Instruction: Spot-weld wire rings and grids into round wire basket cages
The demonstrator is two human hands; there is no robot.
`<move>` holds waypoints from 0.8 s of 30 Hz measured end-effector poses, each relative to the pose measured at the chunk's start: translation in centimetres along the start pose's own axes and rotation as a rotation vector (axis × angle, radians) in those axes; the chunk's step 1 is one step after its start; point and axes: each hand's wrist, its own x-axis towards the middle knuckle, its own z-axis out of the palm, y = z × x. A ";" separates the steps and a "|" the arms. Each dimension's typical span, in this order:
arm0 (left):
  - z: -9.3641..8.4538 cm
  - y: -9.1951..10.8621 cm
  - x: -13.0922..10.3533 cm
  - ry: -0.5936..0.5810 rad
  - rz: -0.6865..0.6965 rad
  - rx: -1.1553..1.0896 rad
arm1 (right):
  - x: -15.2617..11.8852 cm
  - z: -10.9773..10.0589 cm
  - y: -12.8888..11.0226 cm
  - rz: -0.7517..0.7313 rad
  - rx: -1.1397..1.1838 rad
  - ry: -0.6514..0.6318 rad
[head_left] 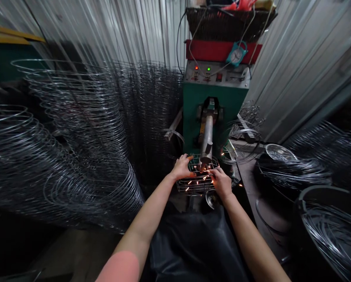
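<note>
A green welding machine [193,117] stands ahead, its metal arm [207,137] pointing down toward me. Under the arm's tip is a round wire frame [193,187], with orange sparks flying about it. My left hand [182,167] holds the left side of the frame, orange covers on its thumb and a fingertip. On the right, my right hand [221,182] is closed in a pinch near the arm's tip, at the frame's right side; what lies between its fingertips is too small to make out.
Tall stacks of wire rings [84,117] fill the left. To the right, a bench [248,176] bears wire rings [295,170], beside a black tub [303,207] of wires. A teal clock [236,54] hangs on the machine. A small metal bowl [211,199] sits below the frame.
</note>
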 end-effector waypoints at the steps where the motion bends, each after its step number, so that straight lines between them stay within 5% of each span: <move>1: -0.2 -0.1 -0.1 -0.015 -0.001 -0.009 | -0.6 0.1 0.3 0.017 0.102 0.046; 6: -0.9 -2.4 -2.0 -0.127 -0.024 -0.143 | -8.9 1.9 4.0 0.372 0.625 0.148; 11: 1.7 -6.3 -4.9 -0.126 -0.119 -0.344 | -17.2 5.1 7.4 0.772 0.888 0.170; 15: 3.8 -7.4 -5.4 0.086 -0.004 -0.542 | -16.2 4.8 8.1 1.029 1.310 0.272; 18: 4.2 -7.6 -5.1 0.124 0.042 -0.598 | -14.7 3.6 8.5 1.183 1.461 0.270; 21: 4.2 -7.7 -5.0 0.130 0.016 -0.626 | -15.4 3.0 8.9 1.142 1.439 0.236; 24: 4.4 -7.5 -5.2 0.160 -0.062 -0.698 | -17.8 3.0 8.8 0.958 1.175 0.215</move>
